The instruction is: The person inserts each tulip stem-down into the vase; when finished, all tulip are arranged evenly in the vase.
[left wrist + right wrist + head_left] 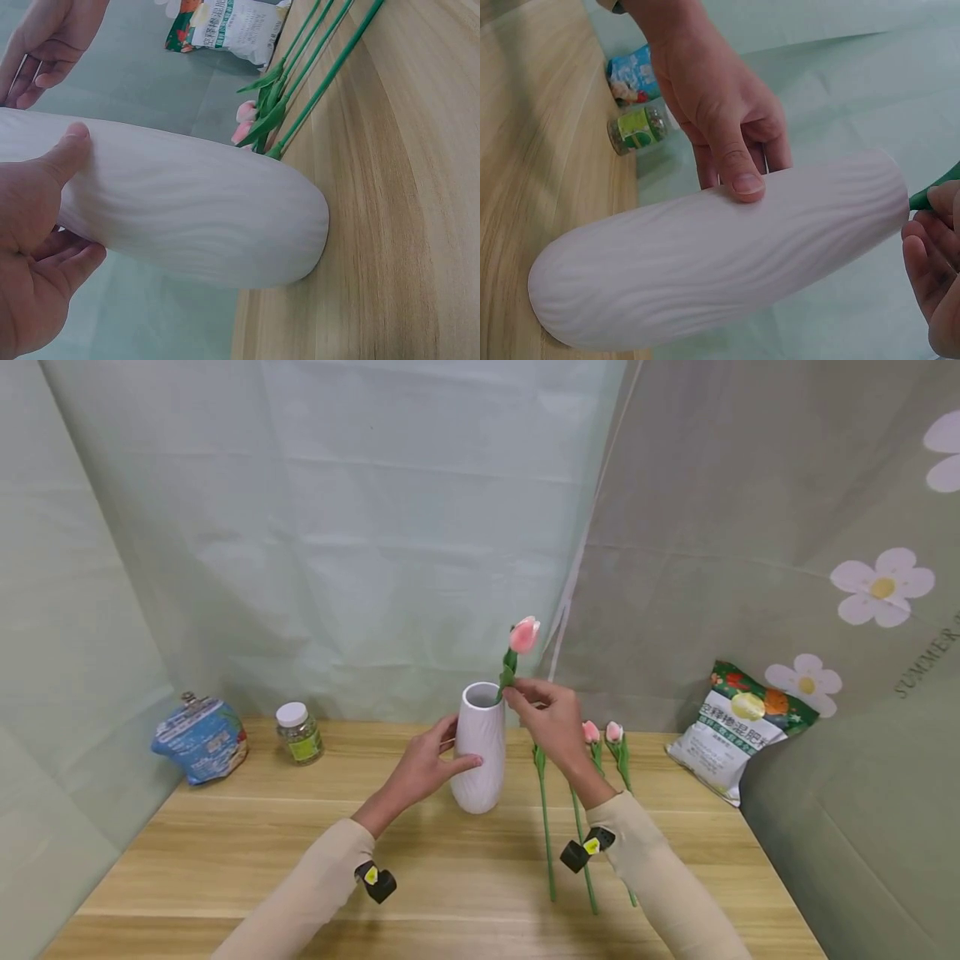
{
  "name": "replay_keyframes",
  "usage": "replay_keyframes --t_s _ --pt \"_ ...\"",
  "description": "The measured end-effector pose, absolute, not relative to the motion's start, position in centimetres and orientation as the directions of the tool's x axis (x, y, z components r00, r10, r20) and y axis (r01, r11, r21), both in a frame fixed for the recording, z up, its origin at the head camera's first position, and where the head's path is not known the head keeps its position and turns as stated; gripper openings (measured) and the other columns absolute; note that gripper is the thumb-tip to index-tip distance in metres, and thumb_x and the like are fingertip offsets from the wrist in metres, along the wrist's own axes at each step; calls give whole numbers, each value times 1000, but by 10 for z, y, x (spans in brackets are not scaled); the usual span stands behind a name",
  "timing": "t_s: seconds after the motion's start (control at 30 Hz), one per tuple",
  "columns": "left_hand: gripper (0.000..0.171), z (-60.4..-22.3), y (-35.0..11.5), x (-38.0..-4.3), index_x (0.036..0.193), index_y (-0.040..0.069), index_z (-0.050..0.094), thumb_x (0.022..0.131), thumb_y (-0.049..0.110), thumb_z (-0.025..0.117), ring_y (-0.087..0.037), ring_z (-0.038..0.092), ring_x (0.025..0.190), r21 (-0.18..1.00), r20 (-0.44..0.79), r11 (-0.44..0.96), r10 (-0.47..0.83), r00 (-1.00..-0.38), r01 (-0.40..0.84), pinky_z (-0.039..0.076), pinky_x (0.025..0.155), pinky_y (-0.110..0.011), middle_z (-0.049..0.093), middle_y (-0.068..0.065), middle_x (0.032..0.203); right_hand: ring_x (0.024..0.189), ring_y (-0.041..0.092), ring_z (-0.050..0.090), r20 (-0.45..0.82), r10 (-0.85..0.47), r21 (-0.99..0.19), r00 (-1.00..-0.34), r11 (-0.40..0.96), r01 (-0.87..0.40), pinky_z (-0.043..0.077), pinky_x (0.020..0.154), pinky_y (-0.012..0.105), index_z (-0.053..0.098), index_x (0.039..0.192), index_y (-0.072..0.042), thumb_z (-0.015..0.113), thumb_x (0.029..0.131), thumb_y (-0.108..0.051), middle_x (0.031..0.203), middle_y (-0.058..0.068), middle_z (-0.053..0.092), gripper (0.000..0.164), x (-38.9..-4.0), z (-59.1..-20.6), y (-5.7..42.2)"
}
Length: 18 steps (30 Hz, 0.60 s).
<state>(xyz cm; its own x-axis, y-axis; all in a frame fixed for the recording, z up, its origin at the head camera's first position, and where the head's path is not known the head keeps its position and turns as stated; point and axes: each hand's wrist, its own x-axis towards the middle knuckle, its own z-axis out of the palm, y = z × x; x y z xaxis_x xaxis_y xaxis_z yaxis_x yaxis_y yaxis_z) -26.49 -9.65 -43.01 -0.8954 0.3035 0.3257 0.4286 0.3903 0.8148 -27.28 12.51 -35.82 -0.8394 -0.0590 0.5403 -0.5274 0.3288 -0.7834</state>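
A white vase [480, 752] with a rippled surface stands upright on the wooden table. My left hand [430, 763] grips its side, thumb across the front and fingers behind, as the right wrist view also shows that hand [720, 112]. At the vase's mouth, my right hand [551, 717] pinches the green stem of a pink tulip [524, 635]. The tulip's bloom is above the rim, and its lower stem is hidden inside the vase. Beside the vase, more tulips [614, 732] lie on the table, partly covered by my right hand and forearm.
To the left are a blue bag [201, 742] closed with a clip and a white-lidded jar [300, 735] with a green label. A white and green printed bag [738, 731] leans at the right. Fabric curtains [360, 527] enclose the wooden table [300, 843].
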Motion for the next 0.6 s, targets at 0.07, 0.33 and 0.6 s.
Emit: replay_keyframes --t_s 0.07,0.33,0.6 --pt "78 -430 -96 -265 149 2 44 87 27 84 -35 58 132 814 325 391 309 -894 431 52 107 -48 58 -22 143 77 17 70 540 -58 -783 -840 330 -526 62 62 26 80 107 -7 76 95 -23 90 7 77 21 -274 -358 125" --pt "78 -429 -96 -265 149 1 44 87 27 84 -34 57 132 817 318 387 315 -894 427 51 108 -48 57 -21 144 79 16 71 543 -67 -775 -837 344 -530 61 64 23 80 107 -9 77 94 -29 93 6 77 24 -274 -359 125" --pt "77 -429 -96 -265 148 1 45 86 26 84 -34 58 131 819 322 385 308 -895 427 51 108 -48 58 -20 143 81 17 70 569 -49 -769 -821 321 -553 58 68 19 80 108 -10 78 93 -27 95 7 77 23 -271 -363 134"
